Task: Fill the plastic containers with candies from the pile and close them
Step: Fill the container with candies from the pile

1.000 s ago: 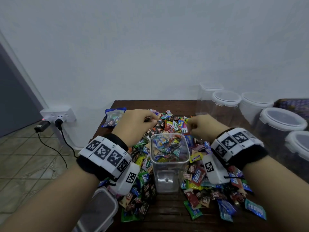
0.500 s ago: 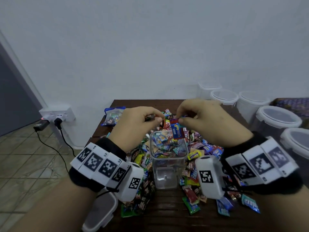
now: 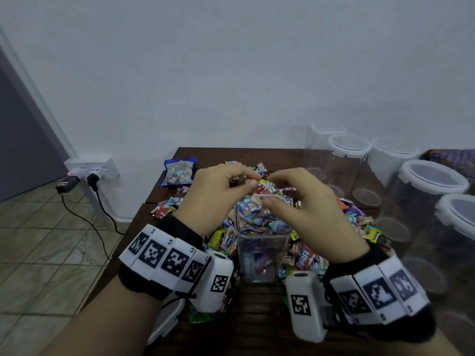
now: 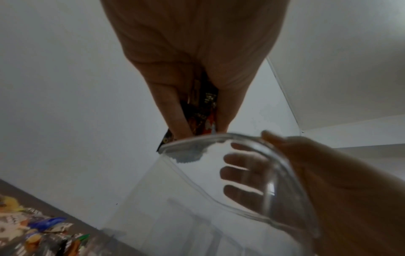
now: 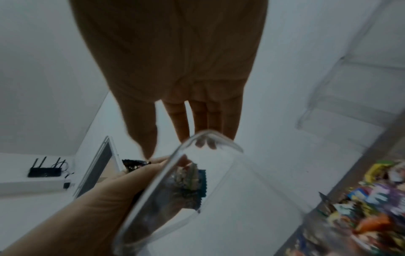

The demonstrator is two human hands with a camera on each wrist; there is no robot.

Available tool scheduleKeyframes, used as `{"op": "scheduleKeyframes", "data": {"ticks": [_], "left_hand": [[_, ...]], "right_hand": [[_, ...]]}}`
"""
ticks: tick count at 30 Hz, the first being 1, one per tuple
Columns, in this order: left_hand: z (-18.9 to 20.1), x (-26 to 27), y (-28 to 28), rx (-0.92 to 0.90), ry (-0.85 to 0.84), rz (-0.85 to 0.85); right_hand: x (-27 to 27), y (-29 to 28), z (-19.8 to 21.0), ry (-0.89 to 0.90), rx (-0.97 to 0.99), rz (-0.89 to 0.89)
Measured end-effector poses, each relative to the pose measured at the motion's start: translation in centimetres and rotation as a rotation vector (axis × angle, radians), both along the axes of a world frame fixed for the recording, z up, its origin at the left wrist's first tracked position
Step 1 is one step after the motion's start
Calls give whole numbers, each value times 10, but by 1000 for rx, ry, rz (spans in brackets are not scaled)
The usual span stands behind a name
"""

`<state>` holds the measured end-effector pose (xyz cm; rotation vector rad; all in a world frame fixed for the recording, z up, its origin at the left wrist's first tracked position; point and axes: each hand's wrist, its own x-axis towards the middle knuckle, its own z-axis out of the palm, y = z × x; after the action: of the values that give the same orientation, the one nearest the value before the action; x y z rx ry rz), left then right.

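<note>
Looks like a home room: tiled floor (image 3: 46, 242), white wall socket (image 3: 92, 168) with plugged chargers, router (image 5: 44, 170) on a ledge.

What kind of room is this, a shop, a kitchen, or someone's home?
Probably a plain room in a home or small office, not a shop: bare white wall, tiled floor, a wall socket with plugs, a router on a ledge. A dark wooden table holds a candy pile and clear plastic containers.

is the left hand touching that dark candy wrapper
Touching. The left wrist view shows the left hand pinching the dark candy wrapper between thumb and fingers.
</note>
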<state>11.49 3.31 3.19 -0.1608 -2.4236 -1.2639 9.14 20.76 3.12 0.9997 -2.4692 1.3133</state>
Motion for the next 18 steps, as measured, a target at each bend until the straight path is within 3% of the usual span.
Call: {"op": "scheduleKeyframes", "data": {"ticks": [4, 7, 18], "left_hand": [[1, 3, 3, -2, -21, -22], [1, 3, 6, 9, -28, -43], [-7, 1, 16, -6, -74, -89]], "right_hand": [[8, 9, -17, -351, -10, 54], [6, 10, -34, -500, -81, 116], [1, 6, -47, -478, -45, 75]]}}
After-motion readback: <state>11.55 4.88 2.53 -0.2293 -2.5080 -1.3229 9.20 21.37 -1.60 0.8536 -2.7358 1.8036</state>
